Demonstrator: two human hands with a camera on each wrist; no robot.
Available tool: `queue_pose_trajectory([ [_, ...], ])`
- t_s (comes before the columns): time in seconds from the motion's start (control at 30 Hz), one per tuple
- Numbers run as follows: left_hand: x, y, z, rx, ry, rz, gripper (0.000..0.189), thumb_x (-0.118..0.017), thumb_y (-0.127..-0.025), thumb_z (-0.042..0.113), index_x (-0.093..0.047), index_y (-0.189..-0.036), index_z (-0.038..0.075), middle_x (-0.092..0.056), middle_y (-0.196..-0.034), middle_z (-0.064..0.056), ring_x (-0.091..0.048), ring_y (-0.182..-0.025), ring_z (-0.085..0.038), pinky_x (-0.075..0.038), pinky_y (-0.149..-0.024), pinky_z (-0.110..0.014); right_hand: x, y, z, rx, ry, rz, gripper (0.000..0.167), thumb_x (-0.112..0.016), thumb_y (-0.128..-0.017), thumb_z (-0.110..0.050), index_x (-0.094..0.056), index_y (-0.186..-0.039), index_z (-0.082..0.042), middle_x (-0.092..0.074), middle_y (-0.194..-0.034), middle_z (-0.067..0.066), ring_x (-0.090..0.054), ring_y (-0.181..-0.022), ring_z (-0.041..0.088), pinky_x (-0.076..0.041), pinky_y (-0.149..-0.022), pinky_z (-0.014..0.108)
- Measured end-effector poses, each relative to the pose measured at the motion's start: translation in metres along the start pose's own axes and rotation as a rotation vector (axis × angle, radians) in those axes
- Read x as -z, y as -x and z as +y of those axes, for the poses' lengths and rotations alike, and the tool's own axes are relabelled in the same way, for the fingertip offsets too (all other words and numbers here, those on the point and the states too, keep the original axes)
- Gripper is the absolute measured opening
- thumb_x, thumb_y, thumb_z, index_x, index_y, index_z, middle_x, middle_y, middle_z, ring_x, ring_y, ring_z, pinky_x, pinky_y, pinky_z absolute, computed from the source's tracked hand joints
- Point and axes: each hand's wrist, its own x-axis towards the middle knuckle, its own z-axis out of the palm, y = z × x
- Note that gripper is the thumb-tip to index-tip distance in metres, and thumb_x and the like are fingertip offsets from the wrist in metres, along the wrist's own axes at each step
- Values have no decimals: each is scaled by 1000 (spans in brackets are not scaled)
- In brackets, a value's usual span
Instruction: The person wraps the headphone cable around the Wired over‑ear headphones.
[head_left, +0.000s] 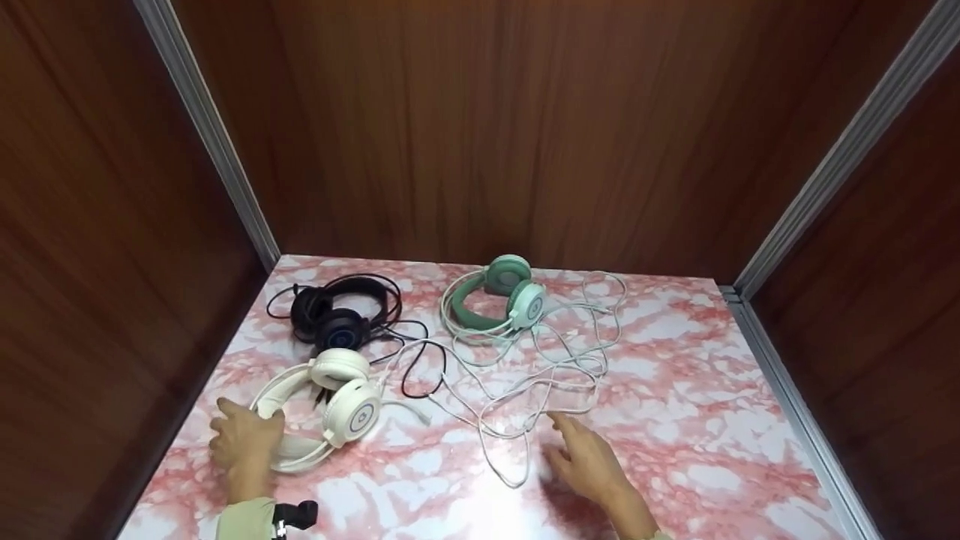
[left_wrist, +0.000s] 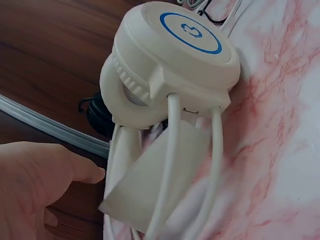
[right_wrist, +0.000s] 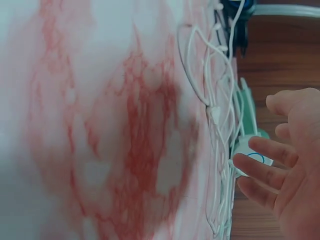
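Observation:
White headphones (head_left: 352,412) lie at the front left of the table, a round blue logo on the outer ear cup (left_wrist: 190,32). My left hand (head_left: 246,439) is at their headband, slightly blurred; in the left wrist view its thumb (left_wrist: 82,170) points at the band without curling round it. My right hand (head_left: 589,457) hovers near the front middle with nothing in it, its fingers (right_wrist: 265,172) loosely spread. Nearest to it is a tangle of white cables (head_left: 517,427). Behind lie black headphones (head_left: 341,319) on the left and green headphones (head_left: 525,300) in the middle.
The red-and-white marbled table (head_left: 675,420) is enclosed by brown wood panels (head_left: 480,135) with grey metal rails (head_left: 832,150) at the corners. A black cable (head_left: 424,367) crosses from the black headphones toward the white cables.

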Motion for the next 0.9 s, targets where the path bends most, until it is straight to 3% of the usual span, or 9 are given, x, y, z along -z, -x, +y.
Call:
queue_pose_trajectory([
  [0.13,-8,-1,-13,31,11,-51,109,-65,-86,40,12,-147,-7,-40,-124,-44,-48,-104,-60,-42,-80,-64,-6,14,-4,-36,-45,-48,52,-70,-89,-17,-49,-135,-6,-66,-104,8,-65,-79,17,-54,-69,37],
  [0.23,-12,0,-23,37,-22,-92,88,-62,-87,37,-14,-141,-14,-49,-115,-40,-54,-96,-56,-46,-71,-57,-9,23,-7,-65,-85,-98,53,-68,-89,-16,-47,-137,-6,-65,-105,8,-64,-80,16,-54,-67,34],
  [0.33,-12,2,-30,25,-29,-94,54,-58,-85,26,-41,-115,-15,-55,-102,-35,-57,-87,-52,-46,-64,-53,-9,28,-9,-91,-105,-127,53,-67,-91,-15,-46,-138,-6,-65,-106,7,-64,-82,17,-54,-67,34],
  [0.4,-10,2,-33,2,-14,-87,40,-56,-83,20,-47,-103,-13,-57,-93,-33,-58,-83,-50,-46,-63,-53,-8,30,-8,-103,-109,-127,52,-66,-91,-15,-46,-138,-5,-65,-105,7,-63,-82,17,-54,-67,34],
  [0.47,-8,3,-34,-19,15,-89,40,-54,-81,16,-44,-104,-15,-56,-92,-35,-57,-83,-52,-46,-66,-55,-6,30,-8,-115,-107,-132,51,-66,-92,-17,-47,-137,-6,-65,-104,5,-63,-81,15,-54,-66,33],
  [0.57,-5,4,-30,-20,80,-111,50,-50,-84,14,-30,-117,-19,-50,-101,-42,-52,-93,-58,-43,-77,-60,-3,29,-8,-117,-137,-159,48,-64,-93,-19,-47,-136,-6,-66,-103,5,-63,-78,13,-54,-65,32],
  [0.7,-4,10,-21,22,220,-105,54,-44,-88,13,-15,-127,-12,-43,-113,-45,-44,-105,-60,-37,-88,-63,0,26,-10,-123,-200,-210,47,-63,-95,-20,-46,-137,-6,-66,-103,5,-63,-78,11,-54,-64,30],
  [0.83,-6,16,-21,60,387,-58,59,-52,-87,15,-19,-132,-3,-45,-114,-35,-45,-103,-51,-38,-85,-57,3,27,-11,-122,-259,-212,46,-63,-94,-18,-48,-135,-4,-66,-99,2,-63,-77,10,-53,-63,29],
  [0.9,-7,17,-22,86,482,-45,59,-59,-84,15,-28,-129,-5,-49,-106,-28,-51,-93,-43,-45,-79,-50,4,28,-11,-133,-301,-223,43,-63,-95,-18,-49,-133,-2,-65,-97,0,-63,-76,10,-53,-63,28],
])
